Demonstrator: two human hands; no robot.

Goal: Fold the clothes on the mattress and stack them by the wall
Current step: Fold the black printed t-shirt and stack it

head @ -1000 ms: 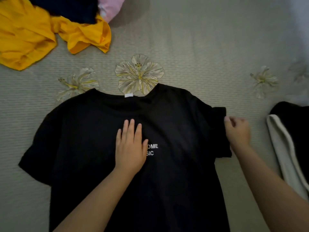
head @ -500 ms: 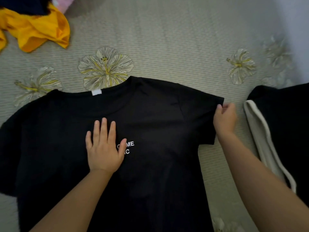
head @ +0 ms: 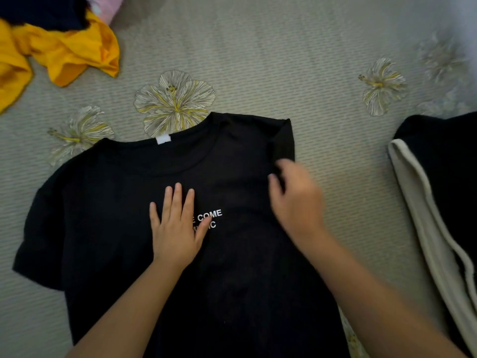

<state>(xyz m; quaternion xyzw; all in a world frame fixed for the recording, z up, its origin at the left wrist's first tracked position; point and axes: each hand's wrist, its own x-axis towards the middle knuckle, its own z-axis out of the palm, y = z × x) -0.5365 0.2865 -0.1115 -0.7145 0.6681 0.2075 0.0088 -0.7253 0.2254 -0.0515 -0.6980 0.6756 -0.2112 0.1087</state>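
A black T-shirt (head: pixel 108 215) lies face-up on the mattress (head: pixel 284 60), white chest print reading "COME" above partly covered letters, a blank white tag (head: pixel 163 139) at the collar. The left hand (head: pixel 175 228) presses flat, fingers straight, beside the print. The right hand (head: pixel 296 200), blurred, curls over the sleeve (head: pixel 282 140) folded inward; whether it pinches cloth is unclear. A yellow garment (head: pixel 64 55) lies at upper left.
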